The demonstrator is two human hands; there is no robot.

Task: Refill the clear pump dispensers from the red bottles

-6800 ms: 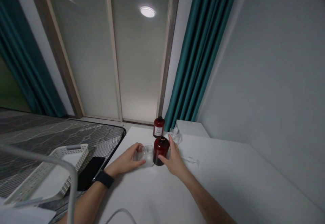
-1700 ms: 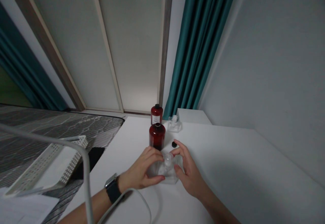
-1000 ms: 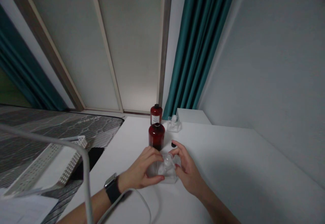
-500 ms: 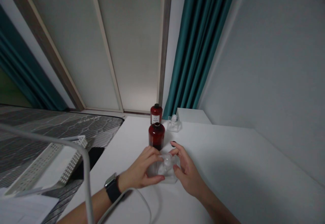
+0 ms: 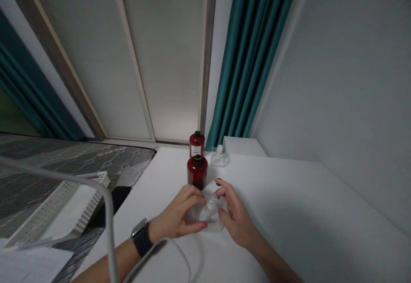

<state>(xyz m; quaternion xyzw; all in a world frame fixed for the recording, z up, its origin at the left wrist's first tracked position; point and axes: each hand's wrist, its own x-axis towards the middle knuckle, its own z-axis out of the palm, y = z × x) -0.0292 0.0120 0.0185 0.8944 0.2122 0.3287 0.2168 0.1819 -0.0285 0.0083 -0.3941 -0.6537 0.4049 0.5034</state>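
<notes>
A clear plastic package (image 5: pixel 214 226) lies on the white table, with a pale rounded piece inside whose kind I cannot make out. My left hand (image 5: pixel 181 210) curls around its left side, thumb at the front and fingers at the back. At the right side, my right hand (image 5: pixel 236 218) has its thumb and bent fingers against the package, while the index finger stretches out above. Close to that fingertip is a small black piece, perhaps a cap (image 5: pixel 218 182). Just behind my left hand stands a dark red-brown bottle (image 5: pixel 197 172), its neck seemingly uncapped.
Farther back are a labelled red-brown bottle (image 5: pixel 197 142) with a black cap and a second clear package (image 5: pixel 219 158). A white box (image 5: pixel 244 147) sits at the table's far edge. Left are a perforated white basket (image 5: pixel 35 216) and a pale cable (image 5: pixel 109 214) crossing the view.
The view has shifted very slightly. Both hands keep nearly the same pose around the clear package.
</notes>
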